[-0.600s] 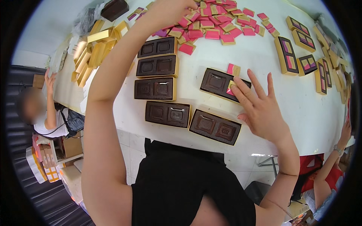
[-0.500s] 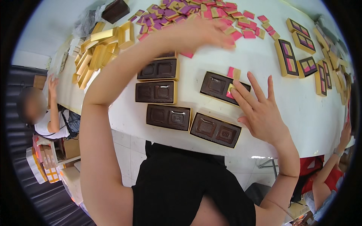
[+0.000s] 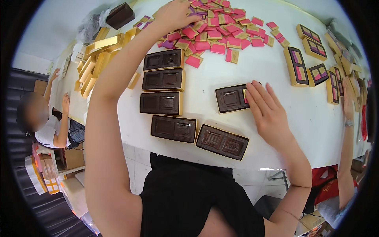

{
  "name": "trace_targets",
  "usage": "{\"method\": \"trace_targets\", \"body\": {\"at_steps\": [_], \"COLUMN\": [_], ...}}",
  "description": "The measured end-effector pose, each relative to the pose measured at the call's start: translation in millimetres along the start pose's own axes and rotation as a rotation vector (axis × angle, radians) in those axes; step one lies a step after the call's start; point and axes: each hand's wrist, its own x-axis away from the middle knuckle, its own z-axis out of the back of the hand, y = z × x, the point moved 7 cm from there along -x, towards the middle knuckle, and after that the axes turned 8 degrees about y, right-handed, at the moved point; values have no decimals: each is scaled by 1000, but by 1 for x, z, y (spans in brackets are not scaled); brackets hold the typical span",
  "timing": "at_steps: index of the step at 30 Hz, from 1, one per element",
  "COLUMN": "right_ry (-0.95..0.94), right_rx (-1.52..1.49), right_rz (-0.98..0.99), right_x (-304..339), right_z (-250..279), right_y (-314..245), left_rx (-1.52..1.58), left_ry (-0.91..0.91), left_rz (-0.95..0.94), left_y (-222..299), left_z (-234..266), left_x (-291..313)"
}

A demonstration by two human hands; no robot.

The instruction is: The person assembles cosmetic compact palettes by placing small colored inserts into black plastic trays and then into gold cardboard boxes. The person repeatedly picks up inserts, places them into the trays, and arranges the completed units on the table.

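Note:
At the far edge of the view, my left hand (image 3: 172, 15) reaches over the purple side of a heap of small wrapped squares (image 3: 215, 34). Its thumb is apart from the fingers, whose tips are partly cut off or hidden. My right hand (image 3: 269, 110) lies over the right end of a gold box with a dark brown tray (image 3: 230, 99), fingers stretched out. Beneath those fingers a bit of a wrapped square (image 3: 245, 96) shows in the right compartment; the left compartment is bare.
Several more boxes with bare brown trays (image 3: 162, 103) stand left and near. Filled boxes (image 3: 298, 67) sit at right, empty gold sleeves (image 3: 92, 67) at far left. One person (image 3: 49, 128) is at the left, and another person's arm (image 3: 347, 138) reaches in at right.
My left hand has moved left and away across the heap. My right hand now lies flatter over the box's right end. The loose pink-and-gold square beyond that box no longer shows there.

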Motion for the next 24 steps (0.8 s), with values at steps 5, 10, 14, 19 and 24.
{"method": "trace_targets", "body": {"at_steps": [5,10,14,19,24], "right_ry": [22,57,64,98,112], "right_rx": [21,155,250,247,223], "right_rz": [24,-54,-115,-124,-142], "right_x": [1,2,2,4,2], "right_z": [-4,-3,-12,-11,-11], "right_y": [-3,6,23,27,28], "left_rx": [111,879,1211,917,724], "left_ry": [-206,-369,-527,-132,-155], "left_rz": [-102,323,345,35,-254], "left_y": [-12,22,117,152,161], "left_z": [-31,6,46,79,85], "left_x": [-10,16,69,77,90]}}
